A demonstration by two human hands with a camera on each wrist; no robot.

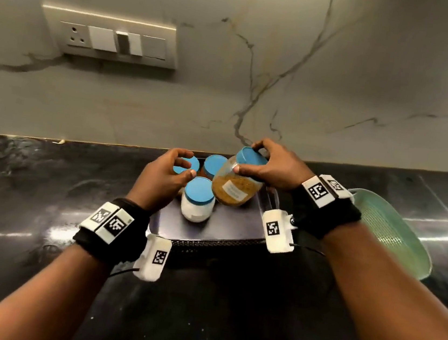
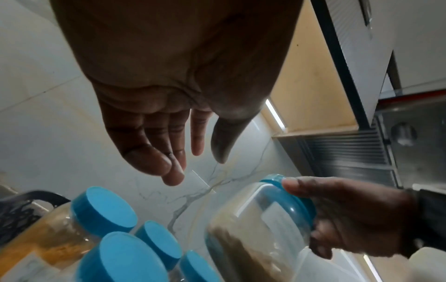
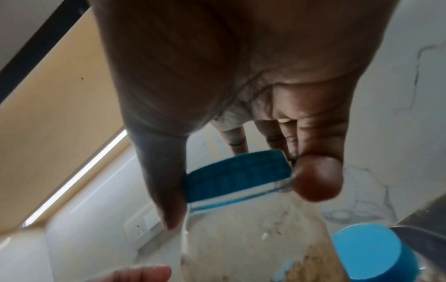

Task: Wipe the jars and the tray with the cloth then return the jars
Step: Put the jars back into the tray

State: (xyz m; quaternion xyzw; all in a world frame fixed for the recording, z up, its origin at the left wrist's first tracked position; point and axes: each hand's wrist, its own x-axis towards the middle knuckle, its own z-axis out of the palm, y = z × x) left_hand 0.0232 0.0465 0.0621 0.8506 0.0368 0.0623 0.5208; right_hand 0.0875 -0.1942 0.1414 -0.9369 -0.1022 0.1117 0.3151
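Note:
A dark tray (image 1: 227, 228) sits on the black counter by the wall. On it stand a jar of white powder (image 1: 197, 203) and two more blue-lidded jars (image 1: 214, 166) behind it. My right hand (image 1: 247, 157) grips the blue lid (image 3: 239, 177) of a jar of brown granules (image 1: 236, 188), which hangs tilted over the tray's right part. My left hand (image 1: 189, 164) hovers over the back-left jar (image 1: 188, 165), fingers loosely curved and holding nothing; the left wrist view shows it empty (image 2: 208, 156). No cloth is in view.
A pale green ribbed plate (image 1: 390, 232) lies on the counter right of the tray, under my right wrist. A switch panel (image 1: 109, 37) is on the marble wall behind. Black counter (image 1: 31, 188) stretches to the left.

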